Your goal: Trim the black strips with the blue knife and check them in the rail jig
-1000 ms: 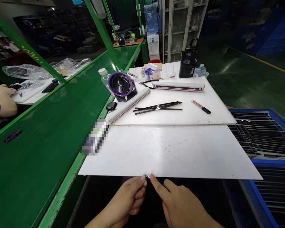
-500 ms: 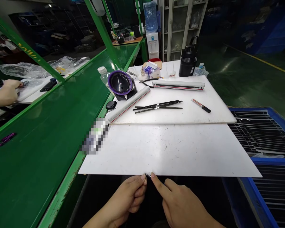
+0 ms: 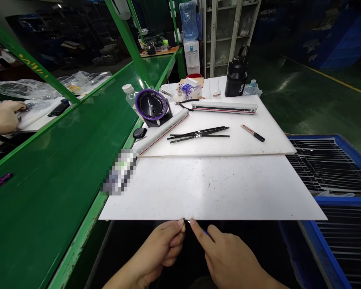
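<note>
At the near edge of the white board (image 3: pixel 228 188), my left hand (image 3: pixel 165 247) is closed, pinching a small dark piece (image 3: pixel 185 220) between thumb and forefinger; most of it is hidden. Beside it, my right hand (image 3: pixel 225 255) is closed around a slim tool with a blue handle (image 3: pixel 205 231), its index finger stretched along it toward the left fingertips. The tool's exact kind does not show. Further up, several thin black strips (image 3: pixel 198 134) lie crossed on a thick white foam slab (image 3: pixel 258 144).
Two white model train car bodies (image 3: pixel 224 107) (image 3: pixel 164 132), a red-and-black utility knife (image 3: pixel 252 133), pliers (image 3: pixel 183 105), a purple-rimmed fan (image 3: pixel 151 104) and a black flask (image 3: pixel 237 78) stand or lie beyond. Blue crates (image 3: pixel 331 199) of strips are right. A co-worker's hand (image 3: pixel 4 118) is far left.
The view has shifted slightly. Both hands stay nearly in place at the board's edge; a bit of the blue handle now shows under my right index finger.
</note>
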Demonstrator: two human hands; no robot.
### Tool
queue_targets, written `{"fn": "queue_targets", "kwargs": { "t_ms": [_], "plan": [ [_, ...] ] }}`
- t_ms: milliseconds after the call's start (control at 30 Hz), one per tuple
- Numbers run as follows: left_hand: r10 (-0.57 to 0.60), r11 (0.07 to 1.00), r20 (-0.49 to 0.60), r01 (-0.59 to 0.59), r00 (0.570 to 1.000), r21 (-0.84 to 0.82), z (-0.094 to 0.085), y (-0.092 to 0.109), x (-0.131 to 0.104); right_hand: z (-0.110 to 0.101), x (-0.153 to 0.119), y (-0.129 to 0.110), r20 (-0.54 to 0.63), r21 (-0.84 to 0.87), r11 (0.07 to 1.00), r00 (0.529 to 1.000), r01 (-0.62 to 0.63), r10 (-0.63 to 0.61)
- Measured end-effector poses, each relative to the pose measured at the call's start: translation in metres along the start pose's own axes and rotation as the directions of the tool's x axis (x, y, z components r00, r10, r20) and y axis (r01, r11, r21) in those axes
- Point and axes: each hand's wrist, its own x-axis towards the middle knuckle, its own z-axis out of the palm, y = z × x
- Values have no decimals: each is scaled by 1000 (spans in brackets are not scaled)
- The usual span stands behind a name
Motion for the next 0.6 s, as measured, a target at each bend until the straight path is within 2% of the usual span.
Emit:
{"fn": "queue_targets", "kwargs": {
  "t_ms": [167, 267, 433, 533, 600],
  "plan": [
    [-1, 1000, 17, 1, 1000, -5, -1, 1, 0, -1, -3, 1, -82, 77, 997, 996, -16, 22],
    [14, 1000, 20, -14, 1000, -9, -1, 0, 0, -1, -3, 0, -65, 58, 998, 998, -6, 10],
    [17, 999, 41, -16, 999, -31, -2, -3, 1, 18, -1, -3, -56, -34, 999, 998, 30, -32],
    [12, 998, 73, -8, 997, -59, -5, -3, -1, 33, -2, 0, -166, -36, 996, 982, 80, -85],
    [-6, 998, 122, 13, 992, -59, -6, 0, -7, 32, -4, 7, -289, 42, 990, 950, 134, -116]
  ]
}}
